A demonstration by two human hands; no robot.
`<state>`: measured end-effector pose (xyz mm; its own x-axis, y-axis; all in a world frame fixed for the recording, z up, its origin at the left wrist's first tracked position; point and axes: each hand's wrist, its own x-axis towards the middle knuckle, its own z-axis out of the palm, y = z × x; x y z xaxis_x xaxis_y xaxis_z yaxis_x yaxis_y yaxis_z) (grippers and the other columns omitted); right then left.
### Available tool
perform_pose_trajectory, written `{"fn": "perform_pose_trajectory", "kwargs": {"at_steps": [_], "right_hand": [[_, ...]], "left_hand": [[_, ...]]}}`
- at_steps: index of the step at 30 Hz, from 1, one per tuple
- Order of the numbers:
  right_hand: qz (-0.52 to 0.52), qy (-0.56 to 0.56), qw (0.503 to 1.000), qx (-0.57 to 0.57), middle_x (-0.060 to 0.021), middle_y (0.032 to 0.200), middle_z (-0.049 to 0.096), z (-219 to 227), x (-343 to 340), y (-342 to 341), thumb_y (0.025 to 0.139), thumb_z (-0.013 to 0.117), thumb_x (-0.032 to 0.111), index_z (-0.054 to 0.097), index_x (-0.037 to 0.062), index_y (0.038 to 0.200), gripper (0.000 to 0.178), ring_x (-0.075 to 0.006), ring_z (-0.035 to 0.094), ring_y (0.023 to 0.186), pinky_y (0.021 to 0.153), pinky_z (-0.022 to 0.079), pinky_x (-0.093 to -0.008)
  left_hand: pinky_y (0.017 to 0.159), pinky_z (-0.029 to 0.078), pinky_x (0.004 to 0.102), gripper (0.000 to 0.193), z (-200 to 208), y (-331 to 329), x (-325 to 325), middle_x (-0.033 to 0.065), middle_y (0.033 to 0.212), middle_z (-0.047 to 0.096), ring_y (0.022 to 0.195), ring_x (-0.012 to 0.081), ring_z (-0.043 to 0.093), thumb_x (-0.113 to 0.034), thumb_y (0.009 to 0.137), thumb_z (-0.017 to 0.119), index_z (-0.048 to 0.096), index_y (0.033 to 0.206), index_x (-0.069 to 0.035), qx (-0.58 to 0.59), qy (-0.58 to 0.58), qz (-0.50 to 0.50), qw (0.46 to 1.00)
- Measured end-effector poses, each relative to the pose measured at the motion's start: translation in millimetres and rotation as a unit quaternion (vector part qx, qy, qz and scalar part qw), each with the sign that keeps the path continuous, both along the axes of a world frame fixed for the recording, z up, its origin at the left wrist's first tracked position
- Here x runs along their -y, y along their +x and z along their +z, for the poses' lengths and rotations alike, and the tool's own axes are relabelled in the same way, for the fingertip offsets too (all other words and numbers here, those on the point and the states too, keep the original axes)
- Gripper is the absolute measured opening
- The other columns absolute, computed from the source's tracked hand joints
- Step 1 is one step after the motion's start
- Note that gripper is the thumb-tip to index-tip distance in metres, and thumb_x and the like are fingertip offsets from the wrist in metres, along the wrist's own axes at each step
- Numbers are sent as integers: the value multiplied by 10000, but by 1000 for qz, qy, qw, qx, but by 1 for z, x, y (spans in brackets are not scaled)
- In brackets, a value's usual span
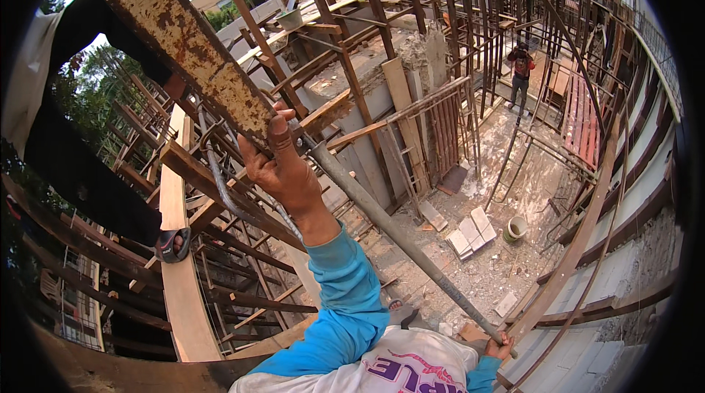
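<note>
My left hand [285,173], in a blue sleeve, is raised at the upper centre. Its fingers close around the lower end of a rusty, paint-flaked metal beam [183,41] that slants in from the upper left. Right beside that hand is the upper end of a long grey metal pipe [400,235]; whether the hand touches it is hard to tell. The pipe runs diagonally down to the right. Low on the right, my right hand [499,346] is wrapped round the pipe near its lower end.
At left, a co-worker's sandalled foot [174,245] stands on a wooden plank [187,305]. Scaffold poles and timbers surround me. Far below, a person [521,70] stands near a rubble-strewn floor [470,187] with a bucket [515,228] and pale slabs [471,234]. A curved wall [624,261] rises right.
</note>
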<state>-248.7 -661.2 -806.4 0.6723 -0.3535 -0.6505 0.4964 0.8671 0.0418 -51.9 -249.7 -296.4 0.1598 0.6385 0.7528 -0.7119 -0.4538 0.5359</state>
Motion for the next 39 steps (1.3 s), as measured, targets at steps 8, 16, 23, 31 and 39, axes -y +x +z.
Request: {"fn": "perform_pose_trajectory", "kwargs": {"at_steps": [8,16,23,31,39], "right_hand": [[9,-18,999,27,-17,531,343,-31,15,-1,937,454,187,328,117,573,392,-151,377,543,612,388,-293],[24,1,999,41,-15,518,348,-26,13,4,958,419,226,334,113,571,412,-156,387,547,629,404,-303],[27,15,1000,-6,-19,513,353,-16,4,7,954,418,217,333,119,570,405,-149,392,534,636,404,-308],[3,2,993,116,-21,511,363,2,17,4,952,430,216,333,113,563,414,-149,398,543,653,405,-318],[-75,-21,989,126,-6,523,329,33,23,-16,951,444,187,348,114,608,364,-127,380,525,539,364,-257]], "left_hand": [[834,419,287,326,-4,7,-17,80,961,627,872,124,565,-301,857,632,582,1035,-32,27,14,-29,999],[841,405,303,345,4,12,-23,72,894,624,872,138,554,-326,878,609,568,1050,-30,49,31,-62,996],[879,416,343,287,13,27,-30,73,834,622,865,164,573,-273,875,620,558,1012,-30,68,58,-86,992],[799,440,288,287,15,22,-23,92,873,627,930,171,575,-325,892,584,555,961,-49,14,46,-91,995],[911,400,332,305,16,24,-20,82,887,622,950,180,570,-297,883,609,536,997,-23,9,17,-66,998]]}}
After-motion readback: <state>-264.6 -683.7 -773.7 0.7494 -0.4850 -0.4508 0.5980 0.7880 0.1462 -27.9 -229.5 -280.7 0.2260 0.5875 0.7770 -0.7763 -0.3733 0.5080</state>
